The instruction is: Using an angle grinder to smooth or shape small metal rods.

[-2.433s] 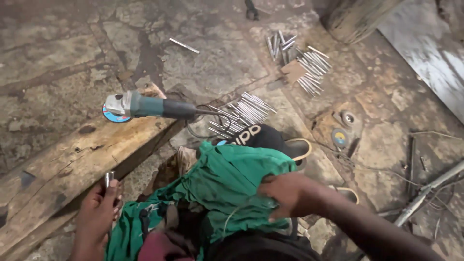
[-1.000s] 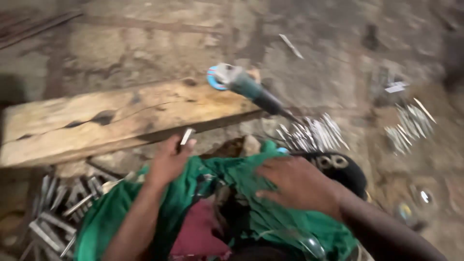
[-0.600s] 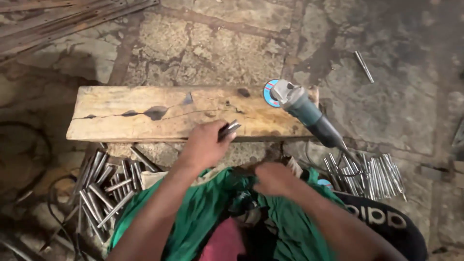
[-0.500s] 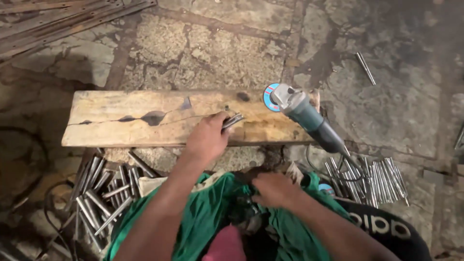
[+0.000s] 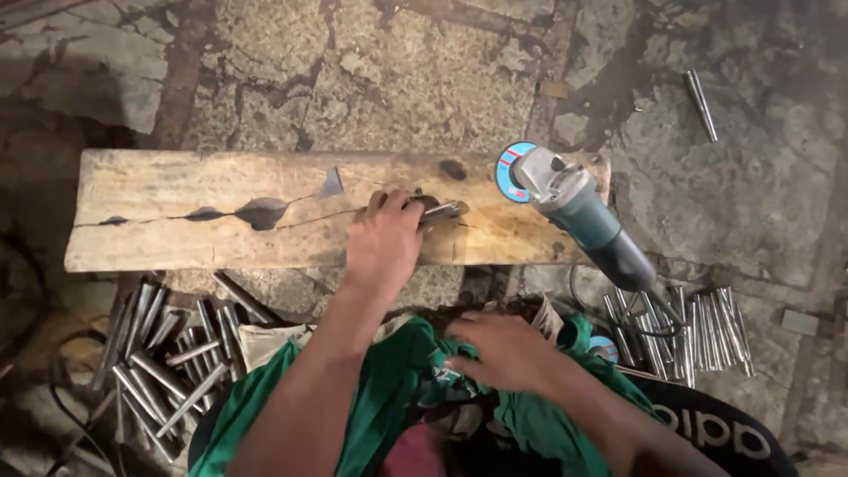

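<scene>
My left hand [image 5: 384,240] rests on a cracked wooden plank [image 5: 203,212] and grips a short metal rod [image 5: 442,211] laid flat on the wood. An angle grinder [image 5: 574,208] with a blue disc lies on the plank's right end, its handle pointing down to the right, a short way from the rod. My right hand [image 5: 499,349] lies lower down on green cloth [image 5: 389,389] over my lap, fingers spread, holding nothing that I can see.
A pile of cut metal rods [image 5: 163,353] lies on the ground at lower left, another bundle [image 5: 689,327] at lower right. One loose rod [image 5: 700,104] sits on the cracked stone floor [image 5: 397,79] at upper right. A cable [image 5: 62,406] runs at left.
The view swung left and steadied over the plank. My left hand carried the rod from my lap up onto the plank beside the grinder. My right hand stayed on the green cloth.
</scene>
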